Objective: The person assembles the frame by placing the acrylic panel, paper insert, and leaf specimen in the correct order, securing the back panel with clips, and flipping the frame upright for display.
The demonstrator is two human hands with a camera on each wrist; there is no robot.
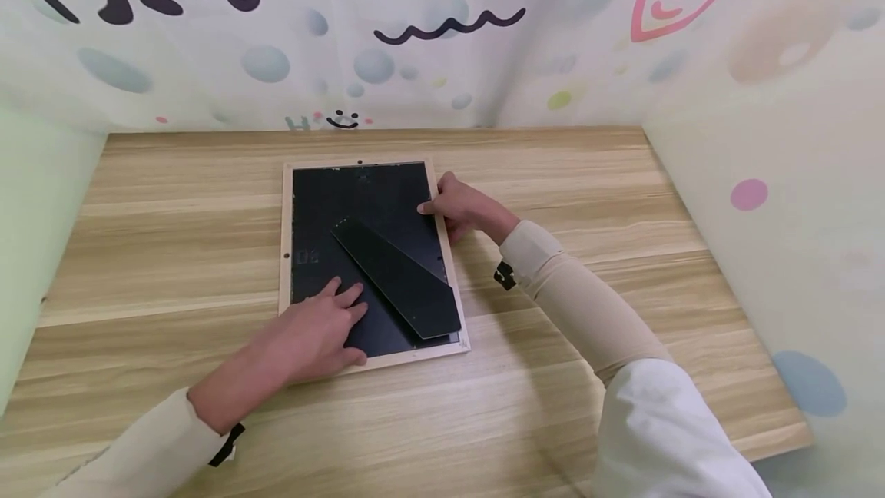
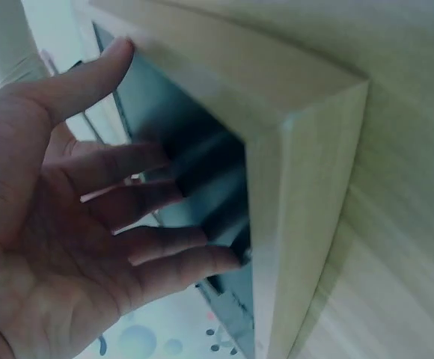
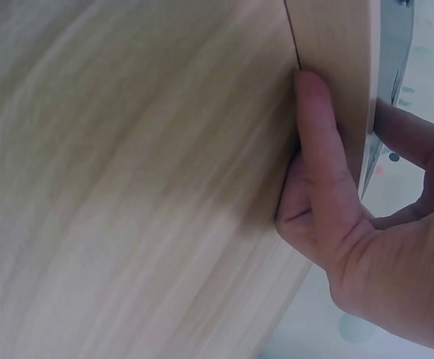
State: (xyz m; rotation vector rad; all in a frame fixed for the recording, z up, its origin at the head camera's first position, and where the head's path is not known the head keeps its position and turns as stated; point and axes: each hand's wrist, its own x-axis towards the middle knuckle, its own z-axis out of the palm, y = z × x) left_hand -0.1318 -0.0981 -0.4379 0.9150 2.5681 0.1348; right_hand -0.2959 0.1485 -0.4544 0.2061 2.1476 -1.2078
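A picture frame (image 1: 284, 252) with a pale wooden border lies back side up on the table. Its black backing board (image 1: 325, 206) carries a black easel leg (image 1: 397, 279), which slants toward the lower right corner. Over the lower left of the backing my left hand (image 1: 314, 333) is spread, fingertips right at the board and thumb by the bottom border. My right hand (image 1: 466, 206) grips the right border, thumb on top of the backing. In the right wrist view, its index finger (image 3: 322, 149) lies along the border's outer side at the tabletop.
The wood-grain table (image 1: 173, 214) runs back to a white printed curtain (image 1: 415, 75) with dark lettering. A pale green wall (image 1: 41, 237) stands at the left, and a white wall with coloured dots (image 1: 795, 252) at the right. Each wrist wears a black strap (image 1: 505, 275).
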